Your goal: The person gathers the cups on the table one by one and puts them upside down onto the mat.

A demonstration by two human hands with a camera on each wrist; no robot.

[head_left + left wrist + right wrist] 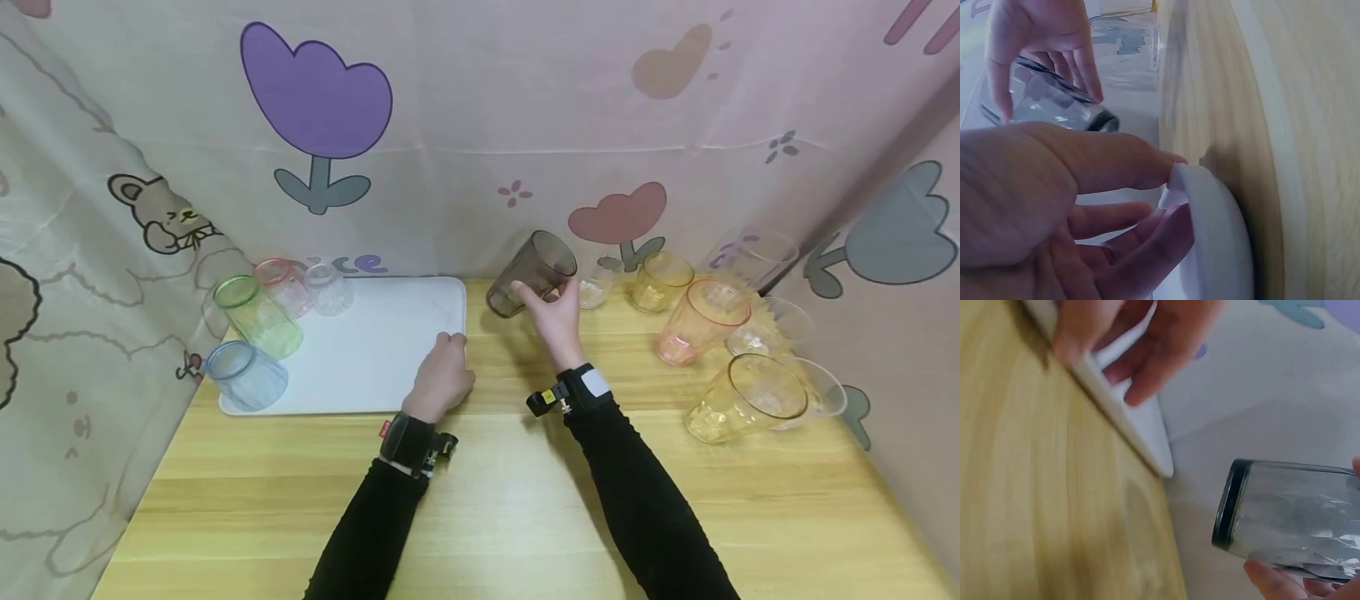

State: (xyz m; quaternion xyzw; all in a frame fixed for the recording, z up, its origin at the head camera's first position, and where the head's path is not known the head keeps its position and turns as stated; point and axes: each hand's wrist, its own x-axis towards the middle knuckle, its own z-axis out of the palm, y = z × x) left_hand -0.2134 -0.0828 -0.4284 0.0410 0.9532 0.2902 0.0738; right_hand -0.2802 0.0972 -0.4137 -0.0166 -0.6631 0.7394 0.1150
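Note:
My right hand (558, 323) grips a smoky grey drinking glass (527, 273), tilted with its mouth up to the right, above the wood near the tray's right end. In the right wrist view the thick dark base of this glass (1297, 519) points toward the tray. My left hand (441, 379) pinches the right rim of a white tray (375, 350); the left wrist view shows thumb and fingers on either side of the tray's edge (1219, 237). On the tray's left part stand a blue glass (247, 379), a green glass (258, 317), a pink glass (285, 287) and a clear glass (330, 290).
Right of the grey glass stand a small clear glass (596, 287), a yellow glass (660, 283), an orange-pink glass (701, 325), an amber glass (742, 404) and several clear ones. A patterned curtain (465, 167) hangs behind the wooden table (510, 517).

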